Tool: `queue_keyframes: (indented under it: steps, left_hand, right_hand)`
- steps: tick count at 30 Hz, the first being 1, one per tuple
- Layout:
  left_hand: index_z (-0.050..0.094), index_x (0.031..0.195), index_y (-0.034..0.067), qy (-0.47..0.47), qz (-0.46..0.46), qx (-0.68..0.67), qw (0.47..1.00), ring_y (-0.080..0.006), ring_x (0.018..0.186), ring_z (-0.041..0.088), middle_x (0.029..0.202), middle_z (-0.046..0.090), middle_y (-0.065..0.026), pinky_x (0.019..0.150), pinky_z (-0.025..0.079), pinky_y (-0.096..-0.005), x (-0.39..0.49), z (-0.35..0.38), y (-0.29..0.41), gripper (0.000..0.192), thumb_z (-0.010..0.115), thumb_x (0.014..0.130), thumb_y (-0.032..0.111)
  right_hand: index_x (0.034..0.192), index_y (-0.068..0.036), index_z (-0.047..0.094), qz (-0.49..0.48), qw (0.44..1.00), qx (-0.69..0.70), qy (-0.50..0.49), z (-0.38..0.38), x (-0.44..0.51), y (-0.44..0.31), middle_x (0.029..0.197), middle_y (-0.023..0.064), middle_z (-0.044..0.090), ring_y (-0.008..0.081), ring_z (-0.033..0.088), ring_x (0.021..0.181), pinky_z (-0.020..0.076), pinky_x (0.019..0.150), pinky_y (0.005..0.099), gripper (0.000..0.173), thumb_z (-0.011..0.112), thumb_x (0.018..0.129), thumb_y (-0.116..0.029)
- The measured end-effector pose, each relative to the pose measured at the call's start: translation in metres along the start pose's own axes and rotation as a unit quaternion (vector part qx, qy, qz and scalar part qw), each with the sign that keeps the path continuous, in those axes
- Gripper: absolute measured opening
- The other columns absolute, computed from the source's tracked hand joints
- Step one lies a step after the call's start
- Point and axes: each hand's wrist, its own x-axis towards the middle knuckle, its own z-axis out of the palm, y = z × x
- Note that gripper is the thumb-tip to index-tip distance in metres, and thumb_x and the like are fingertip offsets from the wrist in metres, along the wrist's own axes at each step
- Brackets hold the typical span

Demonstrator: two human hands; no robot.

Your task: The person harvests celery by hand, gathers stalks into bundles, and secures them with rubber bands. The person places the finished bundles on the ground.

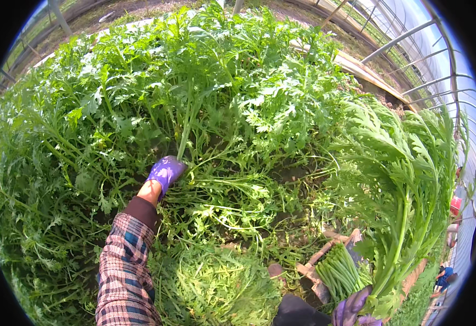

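My left hand (167, 173), in a purple glove, reaches into a dense bed of lobed-leaf greens (111, 118) that look like crown daisy. It is closed around the lower part of a thick pale-green stem (185, 136), which stands nearly upright; the fingertips are hidden. At the bottom right my right hand (350, 307), also gloved in purple, is partly cut off by the picture's rim. It grips the stem end of a tall leafy bunch (401, 195), whose leaves fan upward. Beside it, cut stems (340, 271) lie packed together in a wooden-edged crate (315, 281).
Loose leaves and trimmings (221, 285) are heaped in front of me. Wooden boards (372, 77) edge the bed at the far right. Metal greenhouse tubes (399, 40) and plastic film arch beyond. Another person (445, 277) is far off at the right, near a red container (455, 205).
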Motion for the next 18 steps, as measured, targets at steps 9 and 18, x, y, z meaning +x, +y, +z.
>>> queue_keyframes:
  steps: [9,18]
  left_hand:
    - [0.069,0.096,0.001,0.213,-0.024,-0.034,0.976,-0.0397,0.092,0.064,0.098,0.066,-0.0243,0.082,0.051,-0.0465,0.037,-0.016,-0.015,0.032,0.051,0.087,0.026]
    - [0.070,0.100,0.001,0.105,-0.070,-0.029,0.992,-0.0381,0.104,0.062,0.111,0.065,-0.0225,0.092,0.048,-0.0436,0.046,0.009,0.003,0.036,0.053,0.085,0.029]
  right_hand:
    - [0.114,-0.001,0.049,0.004,1.000,-0.002,-0.001,0.002,0.004,0.001,0.078,0.0102,0.056,0.0227,0.054,0.067,0.0438,0.064,0.0364,0.037,0.064,0.083,-0.014]
    - [0.115,-0.001,0.049,0.004,1.000,-0.008,-0.003,0.005,0.007,0.003,0.078,0.0100,0.056,0.0224,0.053,0.068,0.0436,0.064,0.0359,0.038,0.063,0.082,-0.014]
